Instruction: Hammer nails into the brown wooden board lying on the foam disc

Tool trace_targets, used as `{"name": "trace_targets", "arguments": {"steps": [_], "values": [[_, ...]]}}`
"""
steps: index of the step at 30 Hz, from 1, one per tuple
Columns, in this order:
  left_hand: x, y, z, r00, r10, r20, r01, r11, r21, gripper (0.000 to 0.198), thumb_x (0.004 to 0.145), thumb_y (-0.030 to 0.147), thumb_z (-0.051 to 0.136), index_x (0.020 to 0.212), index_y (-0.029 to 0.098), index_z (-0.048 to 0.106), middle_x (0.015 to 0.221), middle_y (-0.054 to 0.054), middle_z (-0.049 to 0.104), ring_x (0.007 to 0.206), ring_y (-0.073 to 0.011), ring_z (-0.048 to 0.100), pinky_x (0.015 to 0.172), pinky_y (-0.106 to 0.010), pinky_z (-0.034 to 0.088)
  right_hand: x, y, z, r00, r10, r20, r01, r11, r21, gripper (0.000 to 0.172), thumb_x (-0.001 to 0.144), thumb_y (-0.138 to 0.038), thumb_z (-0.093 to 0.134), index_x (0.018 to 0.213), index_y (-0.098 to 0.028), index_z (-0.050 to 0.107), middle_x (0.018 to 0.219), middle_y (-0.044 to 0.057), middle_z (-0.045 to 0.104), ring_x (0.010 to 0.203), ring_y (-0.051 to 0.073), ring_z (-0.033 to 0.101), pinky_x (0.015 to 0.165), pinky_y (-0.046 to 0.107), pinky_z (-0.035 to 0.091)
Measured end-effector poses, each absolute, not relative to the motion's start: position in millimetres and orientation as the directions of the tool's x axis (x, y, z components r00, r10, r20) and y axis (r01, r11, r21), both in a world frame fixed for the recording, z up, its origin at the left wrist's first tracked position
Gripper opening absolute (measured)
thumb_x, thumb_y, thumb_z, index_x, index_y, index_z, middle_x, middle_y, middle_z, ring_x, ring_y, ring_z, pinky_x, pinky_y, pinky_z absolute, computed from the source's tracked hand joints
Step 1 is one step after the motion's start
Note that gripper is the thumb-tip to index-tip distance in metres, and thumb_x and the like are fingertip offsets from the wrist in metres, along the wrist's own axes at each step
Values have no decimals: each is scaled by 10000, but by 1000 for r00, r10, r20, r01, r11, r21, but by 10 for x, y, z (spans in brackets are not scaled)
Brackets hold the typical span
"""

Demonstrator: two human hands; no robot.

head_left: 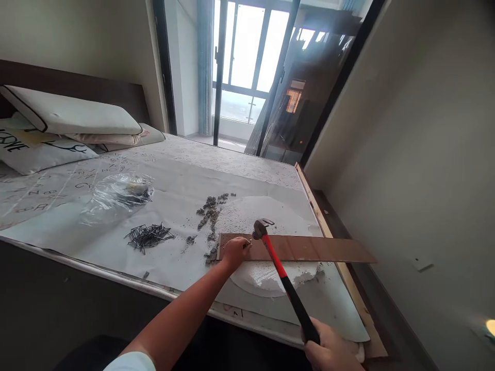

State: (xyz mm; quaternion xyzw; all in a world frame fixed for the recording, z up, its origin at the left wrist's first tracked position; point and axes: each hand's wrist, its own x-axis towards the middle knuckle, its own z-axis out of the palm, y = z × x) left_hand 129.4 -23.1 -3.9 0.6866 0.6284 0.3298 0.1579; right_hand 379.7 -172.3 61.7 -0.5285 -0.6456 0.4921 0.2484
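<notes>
A claw hammer (278, 263) with a red and black handle is held near the end of its grip by my right hand (328, 344), its fingers wrapped round it. The hammer head hangs just above a long brown board (313, 249), which lies across a pale broken slab (266, 283). At the board's left end, my left hand (235, 251) pinches a small nail (248, 243) close to the hammer head. Left of the hands, a pile of nails (150, 235) rests on a white sheet (166, 265).
Grey crumbs (210, 203) lie along the slab's left edge. A clear plastic bag (119, 193) sits behind the nails, pillows (77, 113) at the back left. A wooden rail (319, 211) runs along the bed's right side, beside the wall.
</notes>
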Motion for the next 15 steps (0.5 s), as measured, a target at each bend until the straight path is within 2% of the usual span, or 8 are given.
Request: {"name": "trace_targets", "arguments": {"steps": [3, 6, 10, 15], "values": [[1286, -235, -57, 8, 965, 261, 768, -173, 617, 191, 778, 265, 513, 717, 178, 671, 775, -54, 659, 733, -173, 579, 626, -254, 380, 3769, -1733, 599, -302, 920, -250, 491, -75, -868, 102, 592, -108, 414, 557, -203, 430, 536, -32, 337, 531, 117, 286, 496, 260, 213], [1283, -236, -53, 13, 968, 252, 776, -169, 608, 191, 781, 262, 513, 707, 176, 667, 777, -57, 659, 735, -171, 579, 624, -249, 375, 3793, -1768, 696, -283, 930, -235, 495, -68, -866, 81, 602, -131, 420, 582, -208, 429, 519, -45, 304, 510, 112, 277, 494, 261, 208], [1288, -234, -38, 8, 969, 248, 788, -159, 594, 198, 786, 266, 502, 712, 179, 664, 785, -58, 657, 739, -171, 575, 625, -248, 371, 3782, -1776, 682, -285, 919, -272, 475, -110, -873, 83, 610, -149, 438, 588, -216, 395, 499, -52, 293, 503, 112, 280, 485, 255, 215], [1292, -246, -44, -14, 976, 216, 790, -121, 601, 157, 751, 260, 543, 710, 180, 671, 775, -54, 655, 746, -175, 576, 635, -248, 376, 3691, -1761, 501, -289, 895, -339, 553, -133, -823, 90, 551, -138, 430, 566, -208, 376, 531, -31, 328, 545, 123, 302, 514, 261, 231]]}}
